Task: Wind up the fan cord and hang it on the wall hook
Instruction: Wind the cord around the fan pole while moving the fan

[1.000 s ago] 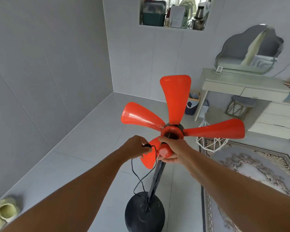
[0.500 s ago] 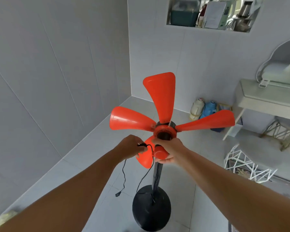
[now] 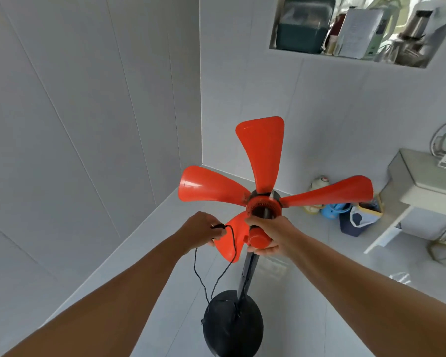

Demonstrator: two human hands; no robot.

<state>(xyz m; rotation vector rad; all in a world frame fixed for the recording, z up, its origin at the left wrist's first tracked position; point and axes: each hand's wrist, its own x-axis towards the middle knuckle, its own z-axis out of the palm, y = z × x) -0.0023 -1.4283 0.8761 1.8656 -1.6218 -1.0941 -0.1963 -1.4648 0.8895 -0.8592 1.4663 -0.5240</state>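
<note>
Your left hand point(image 3: 200, 229) is closed on the black fan cord point(image 3: 218, 276), with the fingers pinched together around it just beside the lowest orange blade point(image 3: 231, 239). From this hand the cord hangs down in two strands, which meet at the round black base point(image 3: 233, 328) on the floor. I cannot tell where the plug is; it may be the short dark piece between your fingers, but it is too small to be sure.

Your right hand point(image 3: 267, 237) is clamped around the orange motor housing point(image 3: 258, 237) of the fan, just under the hub point(image 3: 263, 206). The fingers wrap over the top and the thumb side presses from below. The fan stands upright on its dark pole point(image 3: 247, 274), and the other three blades point left, up and right.

You stand near the corner of a room with pale grey tiled walls point(image 3: 88, 112). To the right there is a pale dressing table point(image 3: 428, 181), and under it some bottles point(image 3: 317, 184) and a dark blue bin point(image 3: 355, 222) against the wall. High on the wall a niche point(image 3: 350, 29) holds boxes and jars.
</note>
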